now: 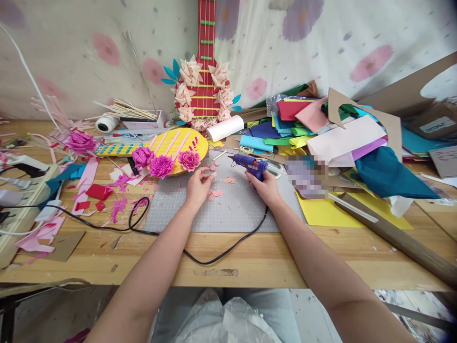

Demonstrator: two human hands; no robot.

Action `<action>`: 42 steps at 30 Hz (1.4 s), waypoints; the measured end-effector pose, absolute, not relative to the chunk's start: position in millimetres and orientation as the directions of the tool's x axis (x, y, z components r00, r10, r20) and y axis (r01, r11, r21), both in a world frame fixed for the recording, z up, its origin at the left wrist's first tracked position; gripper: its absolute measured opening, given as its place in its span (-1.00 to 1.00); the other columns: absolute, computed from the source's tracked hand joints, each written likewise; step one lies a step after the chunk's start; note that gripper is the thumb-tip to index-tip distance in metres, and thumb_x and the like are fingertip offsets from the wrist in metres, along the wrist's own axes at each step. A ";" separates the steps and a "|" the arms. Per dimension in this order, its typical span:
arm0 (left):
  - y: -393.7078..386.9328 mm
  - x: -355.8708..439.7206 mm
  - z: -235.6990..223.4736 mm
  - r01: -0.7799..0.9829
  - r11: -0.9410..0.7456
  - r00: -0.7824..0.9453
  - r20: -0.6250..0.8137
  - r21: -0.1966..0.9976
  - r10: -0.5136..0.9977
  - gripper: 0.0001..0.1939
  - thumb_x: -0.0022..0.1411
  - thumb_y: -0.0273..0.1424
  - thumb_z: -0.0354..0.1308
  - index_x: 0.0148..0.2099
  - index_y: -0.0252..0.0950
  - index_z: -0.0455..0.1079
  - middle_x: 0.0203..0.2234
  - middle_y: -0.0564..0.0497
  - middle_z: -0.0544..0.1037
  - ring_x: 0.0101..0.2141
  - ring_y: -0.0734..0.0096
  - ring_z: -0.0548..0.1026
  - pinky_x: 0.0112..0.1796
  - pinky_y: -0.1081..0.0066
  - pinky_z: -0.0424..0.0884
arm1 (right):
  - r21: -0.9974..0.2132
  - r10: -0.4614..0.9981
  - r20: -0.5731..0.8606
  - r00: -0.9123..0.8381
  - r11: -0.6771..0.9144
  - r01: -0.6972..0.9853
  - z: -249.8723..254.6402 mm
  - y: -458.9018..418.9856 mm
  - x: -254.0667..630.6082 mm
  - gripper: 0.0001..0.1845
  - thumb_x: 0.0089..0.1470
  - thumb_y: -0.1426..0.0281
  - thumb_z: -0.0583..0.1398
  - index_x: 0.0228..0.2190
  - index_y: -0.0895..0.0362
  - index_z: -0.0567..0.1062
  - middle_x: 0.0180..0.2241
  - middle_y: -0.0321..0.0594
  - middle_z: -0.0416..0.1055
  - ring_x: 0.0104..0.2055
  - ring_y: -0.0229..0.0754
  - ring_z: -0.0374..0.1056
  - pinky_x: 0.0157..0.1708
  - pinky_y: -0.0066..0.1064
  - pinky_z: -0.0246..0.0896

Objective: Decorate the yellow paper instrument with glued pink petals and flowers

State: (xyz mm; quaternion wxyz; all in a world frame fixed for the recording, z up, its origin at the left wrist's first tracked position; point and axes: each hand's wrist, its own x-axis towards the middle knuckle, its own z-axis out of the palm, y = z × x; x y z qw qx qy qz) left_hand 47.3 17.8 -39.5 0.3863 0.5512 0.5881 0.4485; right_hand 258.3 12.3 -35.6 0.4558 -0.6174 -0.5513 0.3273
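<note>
Glue gun (250, 163), blue: above grey mat (235, 216), gripped in closed right hand (266, 187). Left hand (197, 186): fingertips nearly together, any hold unclear. Pink paper scraps (215, 194): on mat, between hands. Yellow guitar (181, 136): beyond left hand.

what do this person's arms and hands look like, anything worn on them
Both arms are bare where they show, no sleeves in view. The left hand and right hand are ungloved, with no watch or bracelet visible.
</note>
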 end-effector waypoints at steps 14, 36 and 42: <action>18.4 46.8 -43.9 0.296 -0.008 -0.095 0.038 0.955 0.995 -0.80 0.11 -0.41 0.06 -0.22 -0.29 0.44 -0.39 -0.03 0.55 -0.35 0.38 0.52 -0.51 0.51 0.40 | -0.927 0.992 0.102 -0.070 0.121 0.356 -29.6 7.5 254.4 -0.61 -0.15 0.09 0.21 -0.39 0.15 0.49 -0.48 -0.22 0.44 -0.49 -0.22 0.26 -0.44 -0.34 0.19; 17.1 48.4 -41.2 0.403 0.018 -0.080 0.016 0.915 0.997 -0.67 0.13 -0.16 0.03 -0.30 -0.29 0.49 -0.45 -0.02 0.57 -0.46 0.41 0.50 -0.52 0.49 0.35 | -0.880 0.997 0.077 -0.005 0.070 0.470 -32.4 4.9 246.7 -0.54 -0.21 -0.01 0.23 -0.45 0.14 0.50 -0.47 -0.18 0.49 -0.36 -0.11 0.38 -0.32 -0.29 0.26; 15.8 48.7 -40.3 0.444 -0.014 -0.077 0.054 0.896 0.996 -0.68 0.14 -0.17 0.02 -0.30 -0.27 0.49 -0.44 -0.02 0.58 -0.43 0.40 0.51 -0.43 0.46 0.38 | -0.853 0.997 0.080 -0.020 0.078 0.516 -33.1 5.9 246.4 -0.57 -0.18 0.00 0.22 -0.44 0.12 0.50 -0.47 -0.19 0.49 -0.35 -0.09 0.40 -0.32 -0.29 0.27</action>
